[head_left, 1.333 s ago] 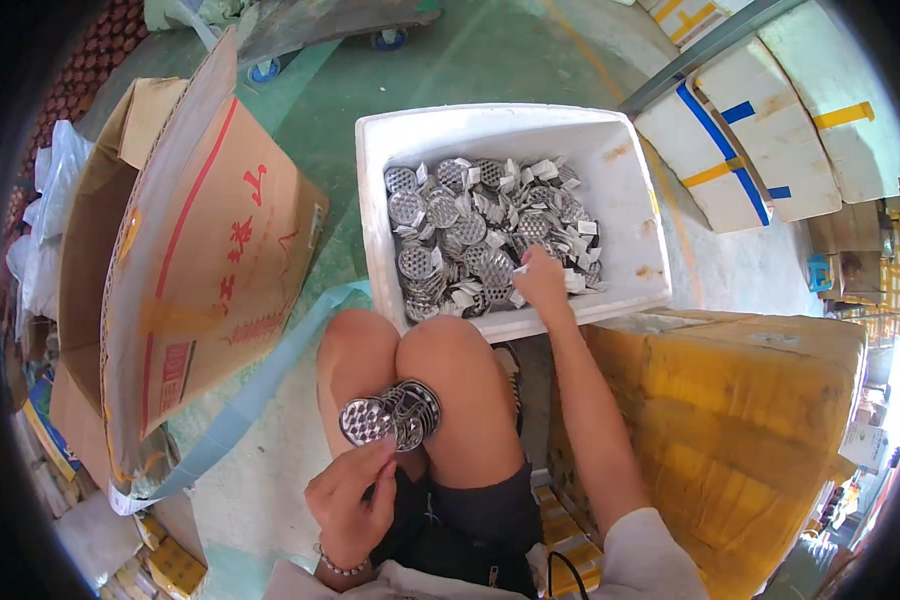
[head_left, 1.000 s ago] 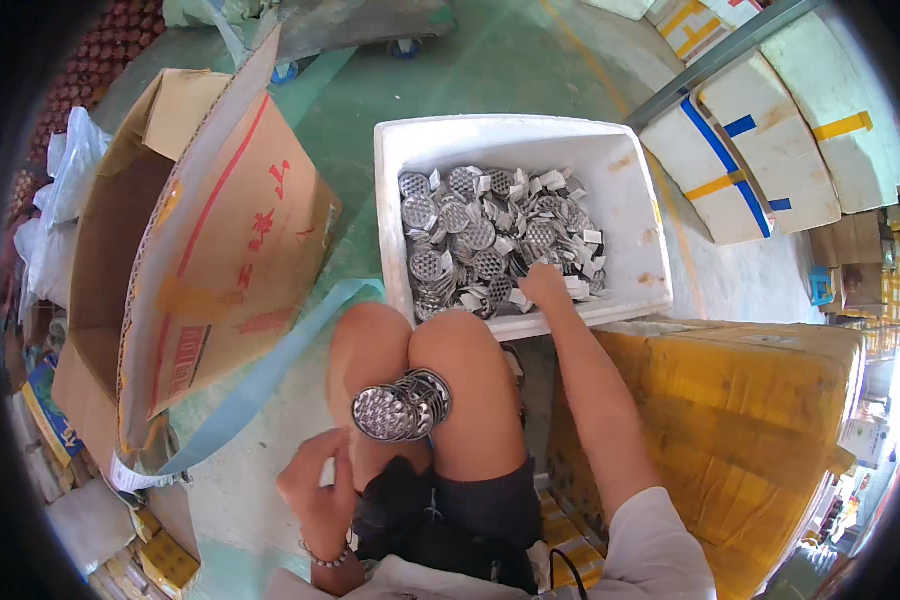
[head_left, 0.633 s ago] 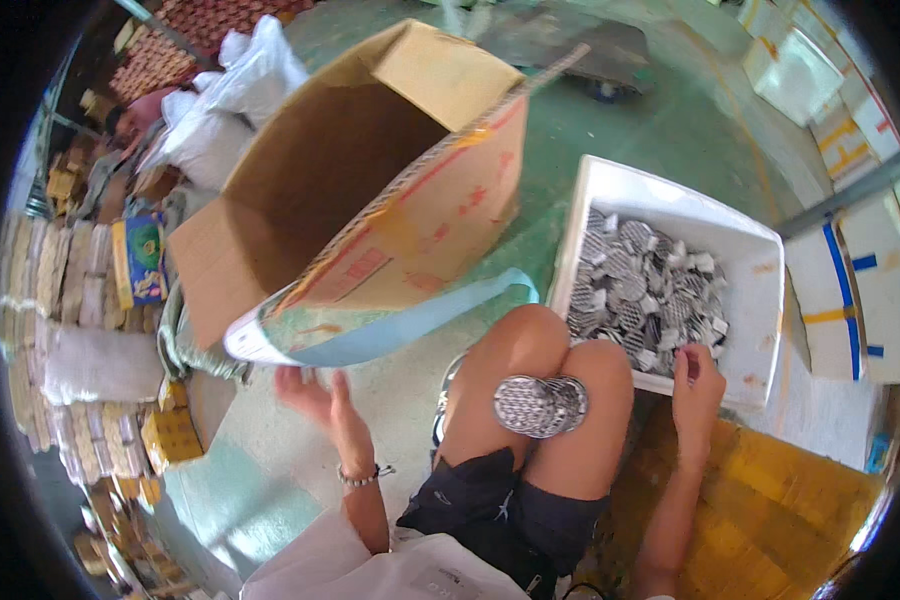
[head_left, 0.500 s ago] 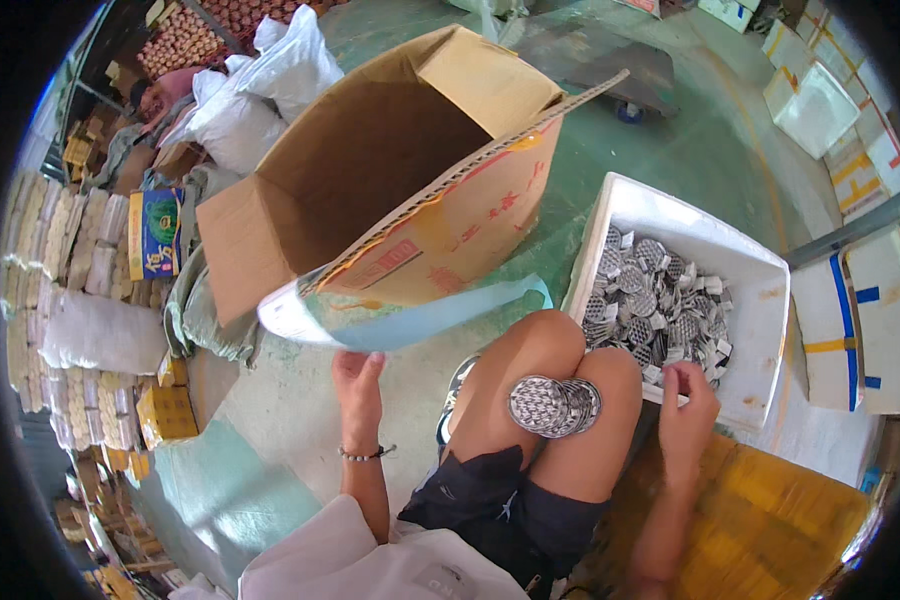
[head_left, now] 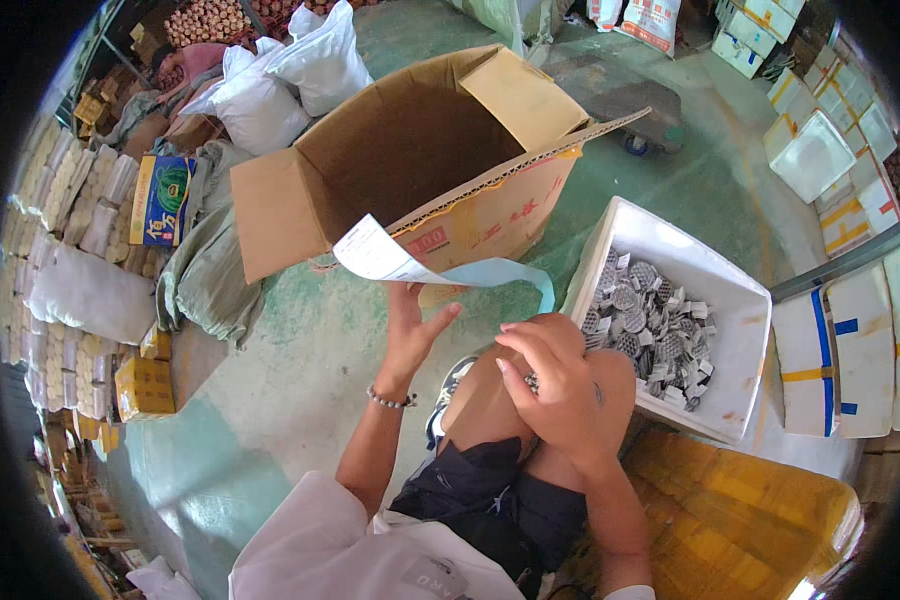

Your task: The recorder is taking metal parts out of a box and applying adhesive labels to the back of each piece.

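Observation:
A curling pale-blue strip with a white label end (head_left: 375, 252) hangs over the fingers of my left hand (head_left: 410, 335). Those fingers are partly hidden behind it, with the thumb standing out to the side. My right hand (head_left: 560, 385) is above my knees, its fingers bent and the thumb tip apart from them, with nothing visible between the tips. Just a sliver of the black-and-white patterned discs (head_left: 532, 382) on my thigh shows under it. Many similar round pieces with small white tags (head_left: 645, 325) fill part of a white foam box (head_left: 715, 235) at my right.
Beyond the strip stands a large open cardboard box (head_left: 480, 230). A yellow-taped box (head_left: 740, 510) lies at my lower right. White sacks (head_left: 260, 105), stacked bundles (head_left: 80, 210) and a person (head_left: 195, 65) are far left. Foam boxes (head_left: 850, 340) line the right side.
My right hand has come from the foam box's near edge to over my knees, covering most of the discs there. My left hand has moved up and right along with the strip.

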A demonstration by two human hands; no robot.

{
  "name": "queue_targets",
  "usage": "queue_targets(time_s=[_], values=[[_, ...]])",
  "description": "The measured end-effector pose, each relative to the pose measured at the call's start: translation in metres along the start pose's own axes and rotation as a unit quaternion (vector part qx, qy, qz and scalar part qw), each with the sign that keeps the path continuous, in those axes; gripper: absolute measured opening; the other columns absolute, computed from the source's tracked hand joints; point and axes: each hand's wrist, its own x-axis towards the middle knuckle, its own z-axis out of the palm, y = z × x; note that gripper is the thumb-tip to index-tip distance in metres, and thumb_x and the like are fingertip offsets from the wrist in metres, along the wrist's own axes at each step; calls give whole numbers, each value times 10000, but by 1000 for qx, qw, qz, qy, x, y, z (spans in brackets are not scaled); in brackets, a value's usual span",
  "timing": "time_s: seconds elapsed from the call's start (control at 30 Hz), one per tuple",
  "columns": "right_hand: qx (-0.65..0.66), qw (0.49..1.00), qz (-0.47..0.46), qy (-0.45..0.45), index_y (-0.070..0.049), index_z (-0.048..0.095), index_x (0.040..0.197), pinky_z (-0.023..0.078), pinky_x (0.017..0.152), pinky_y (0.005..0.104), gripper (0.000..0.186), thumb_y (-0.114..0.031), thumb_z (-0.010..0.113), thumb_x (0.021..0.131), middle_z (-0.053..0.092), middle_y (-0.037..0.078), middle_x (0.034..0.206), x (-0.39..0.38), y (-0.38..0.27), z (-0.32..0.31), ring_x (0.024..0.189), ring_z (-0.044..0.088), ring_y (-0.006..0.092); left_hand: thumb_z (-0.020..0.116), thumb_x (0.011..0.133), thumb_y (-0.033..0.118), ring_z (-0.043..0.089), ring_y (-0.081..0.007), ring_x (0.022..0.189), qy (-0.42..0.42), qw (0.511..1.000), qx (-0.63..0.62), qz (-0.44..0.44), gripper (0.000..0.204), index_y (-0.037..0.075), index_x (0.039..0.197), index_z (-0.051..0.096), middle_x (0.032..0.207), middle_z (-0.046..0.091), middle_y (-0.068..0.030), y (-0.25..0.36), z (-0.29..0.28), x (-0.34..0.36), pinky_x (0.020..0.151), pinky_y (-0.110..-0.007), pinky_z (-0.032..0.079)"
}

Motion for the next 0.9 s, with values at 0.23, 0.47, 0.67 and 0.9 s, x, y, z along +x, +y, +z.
queue_targets(time_s=[0.23,0.47,0.67,0.9], values=[[-6,1000,-16,-2,-38,698,1091,556,870,396,239,-39,742,856,711,131,1114,-4,-3,5,1019,692,334,695,972,57,673,-154,1035,-41,992,67,-96,349,-51,1291,604,1169,718,-123,23,-21,-46,894,-331,550],[169,974,-3,-154,-75,732,1096,573,844,387,270,-37,778,832,675,115,1128,-48,-15,43,1055,674,298,777,916,50,740,-204,1013,0,989,-30,-143,329,-46,1201,643,1099,756,-137,74,-44,-182,848,-350,602],[154,971,45,-178,-72,743,1137,584,783,332,322,57,741,841,572,128,1213,-72,-3,84,993,688,245,798,904,82,720,-128,881,-277,896,199,-284,358,15,1237,687,1076,777,-60,80,-55,-217,776,-334,575],[98,978,-60,-176,-51,722,1158,584,788,348,343,-4,788,825,640,120,1103,-99,-20,86,1008,687,261,600,1052,122,711,-114,959,69,927,-149,-337,326,-31,1338,573,1089,747,-79,87,-48,-209,823,-264,571]])
